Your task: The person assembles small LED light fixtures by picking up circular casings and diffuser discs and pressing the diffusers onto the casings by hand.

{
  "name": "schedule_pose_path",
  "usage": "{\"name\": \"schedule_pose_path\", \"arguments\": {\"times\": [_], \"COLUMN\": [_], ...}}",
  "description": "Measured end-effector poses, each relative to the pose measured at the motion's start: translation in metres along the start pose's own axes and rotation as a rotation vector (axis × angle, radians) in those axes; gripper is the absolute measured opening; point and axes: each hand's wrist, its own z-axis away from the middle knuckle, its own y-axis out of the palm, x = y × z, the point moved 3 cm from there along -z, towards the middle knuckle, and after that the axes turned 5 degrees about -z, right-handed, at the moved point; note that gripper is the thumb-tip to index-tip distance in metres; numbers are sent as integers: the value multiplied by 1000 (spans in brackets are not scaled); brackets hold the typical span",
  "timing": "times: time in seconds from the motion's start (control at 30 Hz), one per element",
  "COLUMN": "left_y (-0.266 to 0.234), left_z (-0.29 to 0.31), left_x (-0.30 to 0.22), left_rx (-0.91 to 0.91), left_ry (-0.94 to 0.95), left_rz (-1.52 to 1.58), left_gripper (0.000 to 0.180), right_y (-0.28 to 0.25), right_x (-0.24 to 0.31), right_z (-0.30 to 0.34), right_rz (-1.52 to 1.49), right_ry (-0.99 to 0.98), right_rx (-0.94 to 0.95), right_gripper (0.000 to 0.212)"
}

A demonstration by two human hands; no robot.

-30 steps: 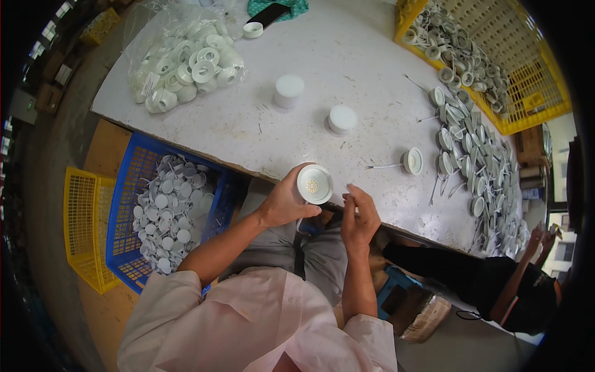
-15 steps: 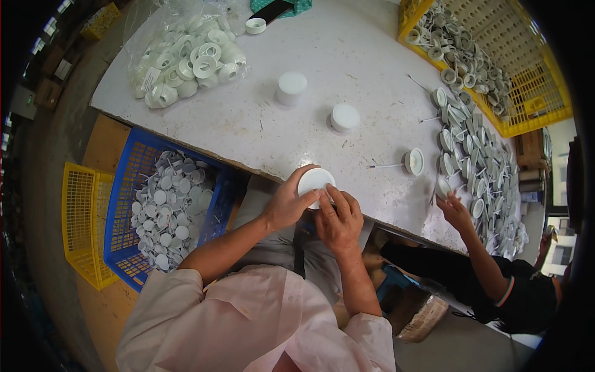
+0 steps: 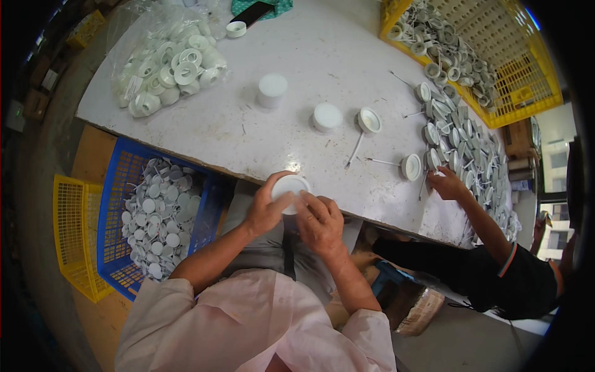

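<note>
A round white light fitting is held above my lap at the table's front edge. My left hand wraps its left side, with the thumb blurred over its face. At its lower right, my right hand grips the rim with bent fingers. Beyond them on the table stand two white drum-shaped pieces. Close to these lies a fitting with a white wire, and another wired fitting lies nearer the right side.
At right, a co-worker's hand reaches to a pile of wired fittings. A yellow crate of parts stands behind. Far left lies a bag of white rings. Below the table's left edge is a blue basket of small discs.
The whole view has shifted somewhat. One more wired fitting now lies near the drum-shaped pieces. The co-worker's hand has moved up to the pile. My hands still hold the light fitting.
</note>
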Motion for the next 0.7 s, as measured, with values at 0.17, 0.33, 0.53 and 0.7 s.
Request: {"name": "schedule_pose_path", "arguments": {"times": [0.17, 0.33, 0.53, 0.7], "left_y": [-76, -218, -355, -463], "left_z": [27, 76, 145, 198], "left_x": [3, 73, 153, 188], "left_rx": [-293, -631, -839, -981], "left_ry": [-10, -138, -509, -463], "left_rz": [22, -228, -313, -999], "left_gripper": [32, 36, 55, 64], "right_y": [-16, -36, -19, -23], "right_x": [-63, -171, -215, -205], "right_z": [-5, -36, -58, -38], "right_rz": [-73, 190, 236, 224], "right_ry": [277, 691, 902, 812], "right_rx": [-158, -332, -101, -255], "right_gripper": [38, 61, 80, 78]}}
